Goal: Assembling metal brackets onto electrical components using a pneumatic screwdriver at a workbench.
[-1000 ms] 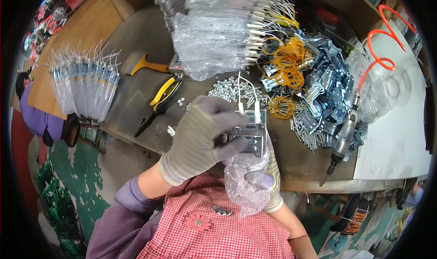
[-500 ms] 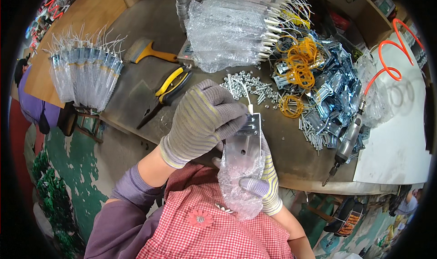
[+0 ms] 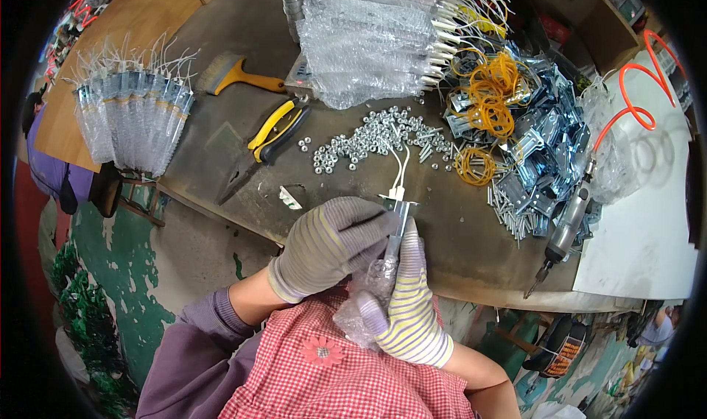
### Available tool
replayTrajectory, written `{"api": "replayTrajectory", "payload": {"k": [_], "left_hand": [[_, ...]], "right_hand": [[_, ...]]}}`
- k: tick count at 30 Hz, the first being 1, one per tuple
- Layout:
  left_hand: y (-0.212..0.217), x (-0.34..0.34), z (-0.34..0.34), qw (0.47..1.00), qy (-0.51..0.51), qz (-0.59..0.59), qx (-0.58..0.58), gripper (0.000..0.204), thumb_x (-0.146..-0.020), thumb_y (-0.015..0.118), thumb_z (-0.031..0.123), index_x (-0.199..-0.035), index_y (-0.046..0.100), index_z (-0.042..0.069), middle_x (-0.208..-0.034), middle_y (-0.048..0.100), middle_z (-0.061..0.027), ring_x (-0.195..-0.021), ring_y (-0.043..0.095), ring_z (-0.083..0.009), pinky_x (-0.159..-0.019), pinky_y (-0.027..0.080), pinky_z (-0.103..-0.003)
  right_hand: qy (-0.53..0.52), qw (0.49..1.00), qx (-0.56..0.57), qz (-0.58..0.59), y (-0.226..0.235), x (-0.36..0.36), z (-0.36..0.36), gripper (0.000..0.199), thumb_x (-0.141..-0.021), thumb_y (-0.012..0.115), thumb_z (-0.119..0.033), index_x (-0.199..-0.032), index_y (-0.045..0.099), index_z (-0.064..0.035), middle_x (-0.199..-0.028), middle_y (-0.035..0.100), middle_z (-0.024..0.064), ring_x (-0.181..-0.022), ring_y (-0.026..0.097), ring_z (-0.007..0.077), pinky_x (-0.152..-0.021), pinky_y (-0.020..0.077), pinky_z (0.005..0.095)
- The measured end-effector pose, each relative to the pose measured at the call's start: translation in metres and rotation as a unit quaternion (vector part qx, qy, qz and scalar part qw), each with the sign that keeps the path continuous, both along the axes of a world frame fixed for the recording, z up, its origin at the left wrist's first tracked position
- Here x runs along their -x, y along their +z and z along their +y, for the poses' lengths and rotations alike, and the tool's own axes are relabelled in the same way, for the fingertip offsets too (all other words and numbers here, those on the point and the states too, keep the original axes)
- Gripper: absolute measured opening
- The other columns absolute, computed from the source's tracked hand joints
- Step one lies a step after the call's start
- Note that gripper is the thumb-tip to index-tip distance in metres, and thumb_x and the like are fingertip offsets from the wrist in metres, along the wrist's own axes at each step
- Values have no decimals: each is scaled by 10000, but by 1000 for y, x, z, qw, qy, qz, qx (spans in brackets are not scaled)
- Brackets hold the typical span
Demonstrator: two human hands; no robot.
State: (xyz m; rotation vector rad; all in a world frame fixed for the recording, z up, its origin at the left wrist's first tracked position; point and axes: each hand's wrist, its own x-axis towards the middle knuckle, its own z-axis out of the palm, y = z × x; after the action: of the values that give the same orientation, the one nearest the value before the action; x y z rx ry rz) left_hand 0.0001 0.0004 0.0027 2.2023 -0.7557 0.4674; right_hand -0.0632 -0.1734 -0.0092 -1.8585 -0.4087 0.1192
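Note:
Both my hands wear striped grey knit gloves and meet at the bench's near edge. My left hand (image 3: 335, 244) wraps over a narrow metal part with white wires (image 3: 398, 198) sticking up from its top. My right hand (image 3: 409, 301) grips the same part from below, together with a clear bubble-wrap sleeve (image 3: 366, 301) that hangs crumpled toward my chest. The part's lower end sits inside the sleeve.
On the grey bench (image 3: 456, 235) lie yellow-handled pliers (image 3: 265, 143), a brush (image 3: 236, 73), loose nuts and bolts (image 3: 372, 135), yellow rubber bands (image 3: 490, 95), metal brackets (image 3: 545, 143), a pneumatic screwdriver (image 3: 563, 231) with orange hose. Wrapped finished parts are stacked at the back (image 3: 368, 40) and at left (image 3: 132, 121).
The part has turned edge-on and slid deeper into the bubble-wrap sleeve. Both hands have closed tighter around it, and the view has dropped a little lower.

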Motion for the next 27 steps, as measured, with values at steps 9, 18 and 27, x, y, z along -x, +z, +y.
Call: {"api": "replayTrajectory", "payload": {"k": [9, 18, 27], "left_hand": [[-21, 0, -1, 997, 38, 56, 42, 270, -751, 766, 119, -1016, 719, 116, -946, 662, -51, -870, 656, -258, -710, 531, -360], [-21, 2, -4, 997, 48, 13, 65, 322, -697, 803, 80, -989, 669, 96, -911, 648, -66, -838, 636, -272, -699, 517, -373], [-14, 2, -4, 997, 43, 26, 52, 385, -635, 834, 16, -972, 670, 103, -894, 641, -73, -767, 647, -247, -656, 521, -329]], "right_hand": [[-8, 982, 161, -98, 20, -26, -67, 756, -907, 592, -506, -1426, 413, 13, -1415, 454, 266, -1325, 428, 432, -1125, 304, 504], [-504, 714, 462, -150, 4, -68, -187, 751, -793, 705, -64, -1468, 378, -45, -1390, 490, 218, -1248, 501, 377, -1060, 393, 467], [-115, 824, -554, -32, 3, -52, -182, 915, -738, 752, -95, -1505, 261, 4, -1236, 464, 120, -913, 462, 155, -878, 445, 291]]}}
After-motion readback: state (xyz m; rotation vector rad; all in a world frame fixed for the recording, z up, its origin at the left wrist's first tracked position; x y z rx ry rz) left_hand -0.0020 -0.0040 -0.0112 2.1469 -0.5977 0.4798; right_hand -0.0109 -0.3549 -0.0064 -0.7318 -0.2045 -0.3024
